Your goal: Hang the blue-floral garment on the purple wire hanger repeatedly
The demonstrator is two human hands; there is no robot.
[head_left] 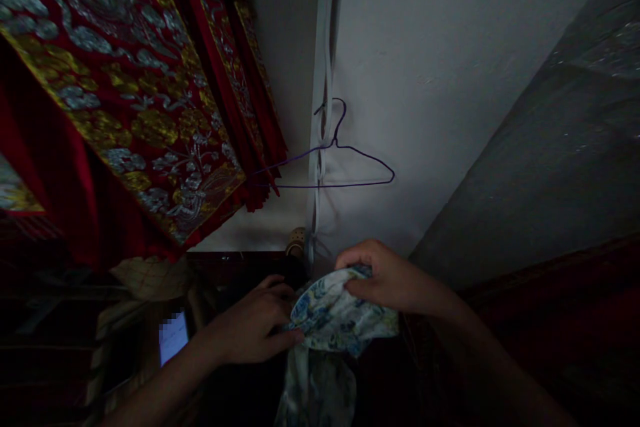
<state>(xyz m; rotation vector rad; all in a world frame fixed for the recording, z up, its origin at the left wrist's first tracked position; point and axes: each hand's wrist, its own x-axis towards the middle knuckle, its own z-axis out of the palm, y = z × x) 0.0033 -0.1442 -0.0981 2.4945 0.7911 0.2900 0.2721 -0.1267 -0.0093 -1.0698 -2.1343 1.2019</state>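
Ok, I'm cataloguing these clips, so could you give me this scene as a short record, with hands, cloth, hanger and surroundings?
Left: left hand holds the cloth by its left side
Right: right hand pinches its upper edge
Cloth: patterned white, blue and yellow; part hangs below the hands
Hanger: purple wire hanger above the hands, hook at the pale strip
Upper left: embroidered red drape
Lower left: lit screen
Light: dim

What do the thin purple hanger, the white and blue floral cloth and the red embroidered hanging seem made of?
Thin purple hanger: probably coated metal wire; slim, smoothly bent, neck apparently twisted.
White and blue floral cloth: thin, matte fabric, creased and limp; fibre unclear.
Red embroidered hanging: folded fabric, silver and gold motifs glinting like metallic thread or sequins.
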